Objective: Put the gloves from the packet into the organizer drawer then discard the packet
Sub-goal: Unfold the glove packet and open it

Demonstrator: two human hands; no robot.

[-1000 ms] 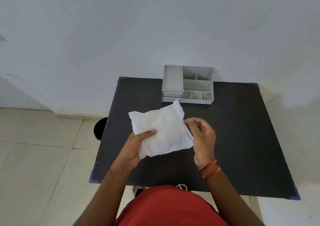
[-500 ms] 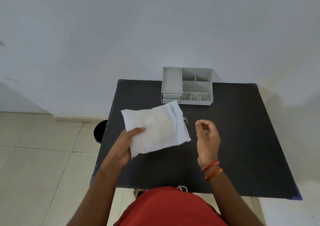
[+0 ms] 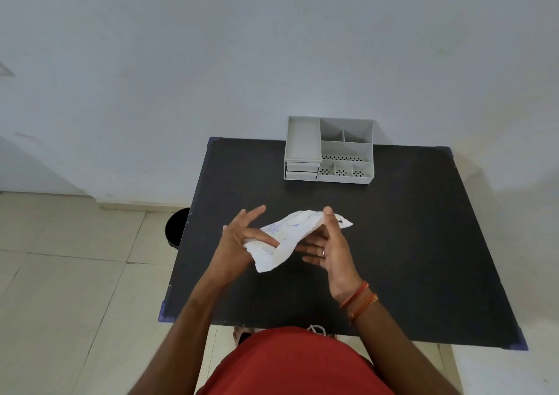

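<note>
Since the earlier frame the right hand (image 3: 329, 252) had closed in on the white packet (image 3: 284, 240), which had turned to show blue print; left hand (image 3: 239, 243) pinched its near end, other fingers spread; right thumb pressed its far end, fingers open beneath; packet held above the black table (image 3: 423, 243); grey organizer (image 3: 329, 152) stood at the far edge, drawers shut.

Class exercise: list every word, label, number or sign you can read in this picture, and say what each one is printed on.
Only the white packet, held between the left hand and right hand, carries print.
Blue print on the packet: too blurred and creased to read.
Small dark mark near the packet's far tip: unreadable.
Grey organizer: no text visible.
</note>
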